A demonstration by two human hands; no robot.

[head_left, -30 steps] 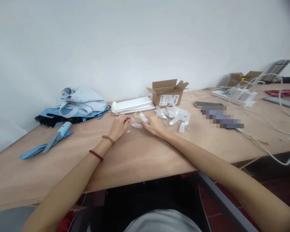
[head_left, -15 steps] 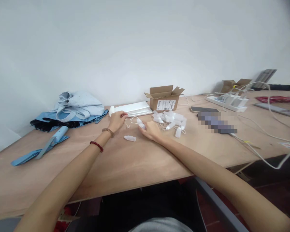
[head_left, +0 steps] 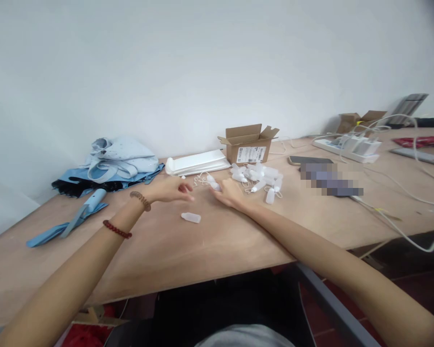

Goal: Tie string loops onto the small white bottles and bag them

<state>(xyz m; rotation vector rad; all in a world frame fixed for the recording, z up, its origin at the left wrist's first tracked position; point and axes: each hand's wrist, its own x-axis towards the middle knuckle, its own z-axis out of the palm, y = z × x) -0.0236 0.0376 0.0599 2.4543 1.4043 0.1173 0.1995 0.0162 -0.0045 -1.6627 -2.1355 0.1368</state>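
Note:
My right hand (head_left: 227,193) is closed on a small translucent white squeeze bottle (head_left: 213,183), with a thin white cord (head_left: 202,177) looping out on its left. My left hand (head_left: 175,189) is just to the left, above the wood, its fingers apart and holding nothing I can see. In front of both hands lies a loose bottle (head_left: 191,218) on its side; no cord shows on it. Right of my right hand, several similar bottles (head_left: 257,179) with white caps and cord loops are heaped together.
An opened cardboard box (head_left: 249,149) stands behind the heap, beside a flat white package (head_left: 198,163). To the left lie a blue umbrella (head_left: 83,208) and a light blue cloth bag (head_left: 123,156). Phones (head_left: 311,160), a power strip (head_left: 350,147) and cables occupy the right.
My left hand has drawn away from the cord, toward me, and its fingers have opened. My right hand stays on its bottle. The view has shifted slightly.

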